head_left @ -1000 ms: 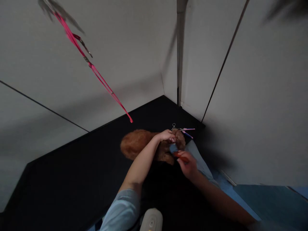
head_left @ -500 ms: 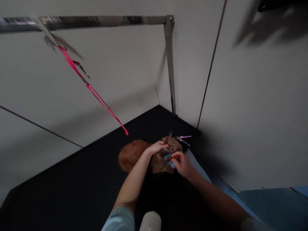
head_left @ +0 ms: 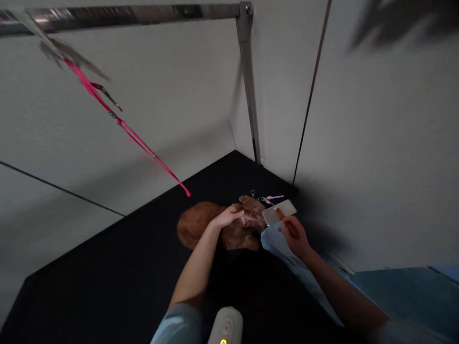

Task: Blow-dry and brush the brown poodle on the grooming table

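A dog with curly reddish-brown fur lies on the black table. My left hand is closed on a furry part of the dog beside a patch of paler, pinkish skin; I cannot tell whether this is a leg or an ear. To the right, my right hand grips the orange-brown handle of a slicker brush. Its flat, pale rectangular back faces up, apart from the fur. Behind the brush lie pink-and-purple-handled pliers and a metal tool with ring handles.
A pink loop leash hangs from a metal bar above the table. The bar's post stands at the back corner by the walls. A white device is at the bottom, and light blue cloth lies along the right edge.
My right hand has drawn the slicker brush away from the dog to the right, turning its flat back upward. My left hand stays on the dog. The view has tilted slightly downward.
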### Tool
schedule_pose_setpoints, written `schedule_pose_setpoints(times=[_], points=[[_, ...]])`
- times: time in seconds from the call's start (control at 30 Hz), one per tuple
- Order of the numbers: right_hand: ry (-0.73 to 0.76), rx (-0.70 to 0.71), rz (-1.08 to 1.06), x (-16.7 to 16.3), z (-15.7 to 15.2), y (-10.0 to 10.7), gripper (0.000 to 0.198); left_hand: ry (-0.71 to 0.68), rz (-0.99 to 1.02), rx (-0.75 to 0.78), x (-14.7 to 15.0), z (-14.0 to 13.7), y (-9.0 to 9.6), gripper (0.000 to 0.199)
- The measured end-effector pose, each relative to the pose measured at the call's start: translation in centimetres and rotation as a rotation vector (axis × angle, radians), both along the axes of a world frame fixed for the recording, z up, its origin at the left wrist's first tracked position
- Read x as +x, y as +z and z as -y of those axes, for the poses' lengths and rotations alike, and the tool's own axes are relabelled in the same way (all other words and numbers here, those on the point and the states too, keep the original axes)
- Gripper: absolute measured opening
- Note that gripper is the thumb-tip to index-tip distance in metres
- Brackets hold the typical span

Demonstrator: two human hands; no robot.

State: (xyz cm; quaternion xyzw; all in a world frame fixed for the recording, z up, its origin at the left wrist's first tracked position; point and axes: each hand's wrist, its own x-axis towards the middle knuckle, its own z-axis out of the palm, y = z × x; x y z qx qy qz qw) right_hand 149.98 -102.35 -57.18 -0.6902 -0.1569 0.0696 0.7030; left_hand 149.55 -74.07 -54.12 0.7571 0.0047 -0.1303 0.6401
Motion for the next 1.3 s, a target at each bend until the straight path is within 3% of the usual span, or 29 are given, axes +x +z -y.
schedule_pose_setpoints(times=[0.1, 0.17, 0.27, 0.37, 0.47, 0.57, 0.73, 0.9, 1.03, 1.17, 1.3], points=[[0.538, 0.072, -0.181, -2.6, 0.5, -0.2, 0.045, -0.017, 0.023, -0.042, -0.3, -0.3, -0.1, 0.055], [0.680, 0.003, -0.188, -4.3, -0.5, -0.5, 0.049, -0.045, 0.032, -0.056, -0.4, -0.4, 0.0, 0.054], [0.530, -0.173, -0.112, -5.8, -3.2, -1.4, 0.042, -0.095, 0.064, -0.021, -0.3, -0.5, 0.7, 0.053], [0.493, -0.245, -0.266, -6.4, -5.3, -2.7, 0.043, -0.115, 0.066, 0.005, -0.4, -0.7, 1.3, 0.053], [0.553, -0.175, -0.345, -6.5, -6.1, -3.6, 0.045, -0.113, 0.057, 0.009, -0.6, -1.0, 1.6, 0.056], [0.479, -0.086, -0.264, -6.4, -6.5, -3.8, 0.044, -0.083, 0.034, 0.044, -0.8, -1.5, 1.5, 0.059], [0.550, -0.121, -0.314, -6.8, -6.8, -3.9, 0.046, -0.006, 0.042, 0.071, -0.5, -2.4, 1.4, 0.059], [0.454, -0.092, -0.163, -6.0, -7.4, -3.5, 0.043, -0.016, 0.036, -0.016, -0.1, -2.8, 1.8, 0.060], [0.543, -0.134, -0.237, -6.1, -8.1, -3.7, 0.046, 0.025, 0.077, -0.080, 0.2, -2.7, 2.3, 0.055], [0.453, -0.092, -0.104, -5.5, -8.7, -3.0, 0.045, 0.088, 0.120, -0.093, 0.7, -2.5, 3.0, 0.054], [0.531, -0.073, -0.158, -4.3, -9.2, -2.2, 0.047, 0.111, 0.087, -0.111, 1.2, -2.0, 3.8, 0.055]])
